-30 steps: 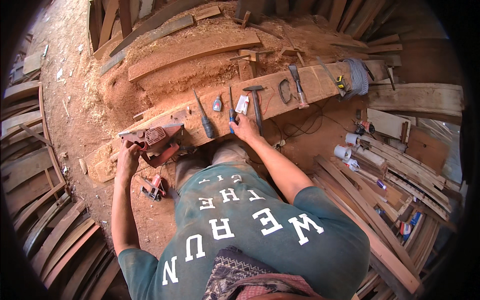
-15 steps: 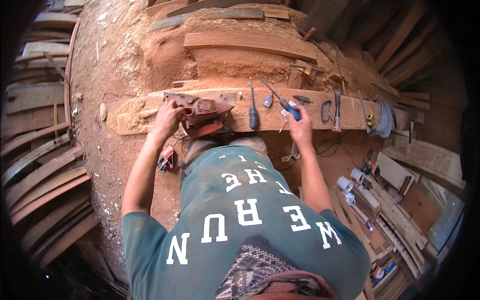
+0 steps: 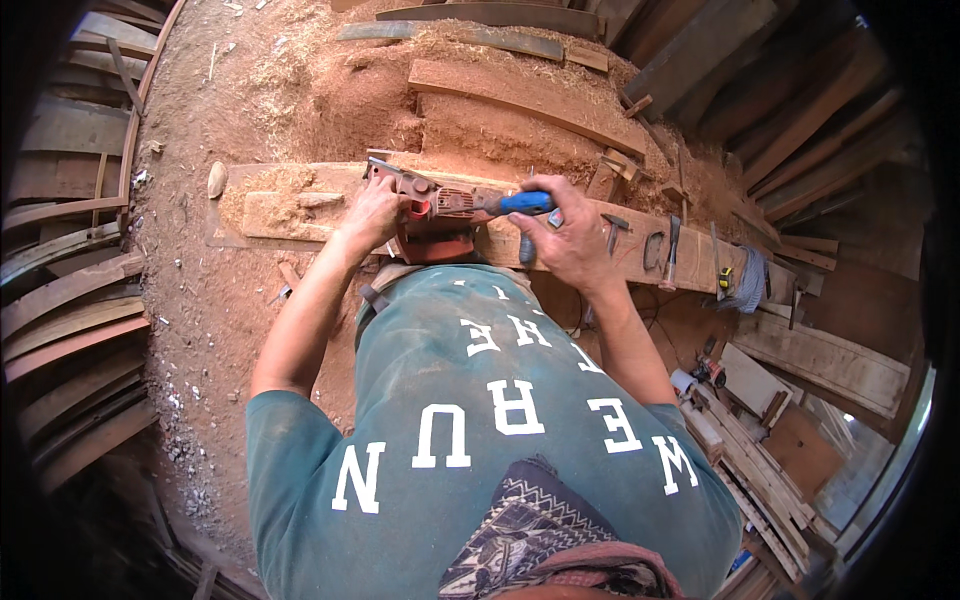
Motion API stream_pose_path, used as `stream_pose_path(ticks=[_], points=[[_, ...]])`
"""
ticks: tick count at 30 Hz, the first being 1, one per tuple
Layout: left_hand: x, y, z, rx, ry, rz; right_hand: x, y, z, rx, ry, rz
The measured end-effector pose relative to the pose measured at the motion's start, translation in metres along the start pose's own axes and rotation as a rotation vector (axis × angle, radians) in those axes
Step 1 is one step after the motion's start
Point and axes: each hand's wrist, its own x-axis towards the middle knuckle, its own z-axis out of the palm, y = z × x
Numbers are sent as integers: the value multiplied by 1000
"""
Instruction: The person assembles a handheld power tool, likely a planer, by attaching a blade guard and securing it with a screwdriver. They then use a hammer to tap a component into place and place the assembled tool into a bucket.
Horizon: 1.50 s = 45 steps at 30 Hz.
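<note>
A dusty red electric planer (image 3: 438, 246) rests tilted on the plank bench (image 3: 640, 258), close against my waist. My left hand (image 3: 374, 214) is closed on its left end, fingers wrapped over the body. In my right hand (image 3: 572, 228) is a screwdriver (image 3: 526, 203) with a blue handle, held level and pointing left. Its shaft reaches the planer's vented housing; whether the tip sits in a screw is too small to tell. Just below the blue handle stands the dark grip of a second screwdriver (image 3: 526, 249), partly hidden.
Right along the bench lie a hammer (image 3: 614, 228), a black C-shaped piece (image 3: 653, 250), a chisel (image 3: 672, 245), a yellow tape measure (image 3: 725, 276) and coiled grey cord (image 3: 750, 284). Wood shavings (image 3: 282, 200) cover its left end. A long board (image 3: 510, 100) lies beyond; stacked planks (image 3: 75, 340) stand left.
My right hand has carried the screwdriver left, from over the bench to the planer, and turned it to point left. My left hand stays on the planer. The whole view has shifted slightly.
</note>
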Motion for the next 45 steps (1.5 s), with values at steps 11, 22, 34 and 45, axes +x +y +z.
stream_pose_path(ticks=[11, 22, 34, 45], points=[[4, 1, -3, 16, -44, -3, 6, 18, 26, 24, -88, -34], [4, 4, -6, 50, -57, 0, 8, 22, 29, 1, -96, -27], [5, 4, -4, 83, -87, -27, 12, 24, 34, 11, -120, -42], [6, 4, -8, 49, -105, -21, 22, 18, 46, 39, -87, -137]])
